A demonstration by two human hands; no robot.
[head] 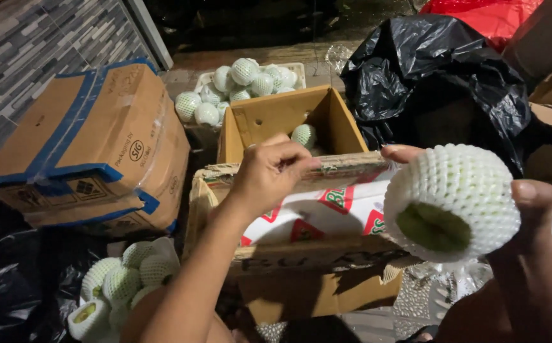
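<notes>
My right hand [530, 203] holds up a green fruit in a white foam net sleeve [452, 200] at the right, thumb and fingers around its sides. My left hand [269, 173] reaches forward with its fingers curled, resting at the torn front edge of an open cardboard box [288, 117]. One netted fruit [304, 135] lies inside that box. I cannot tell whether the left fingers pinch anything.
A white crate of several netted fruits [241, 86] stands behind the box. More netted fruits [120, 282] pile at the lower left. A taped cardboard carton [92, 146] lies at the left, a black plastic bag [441, 82] at the right, and a red-and-white printed box [326, 213] below.
</notes>
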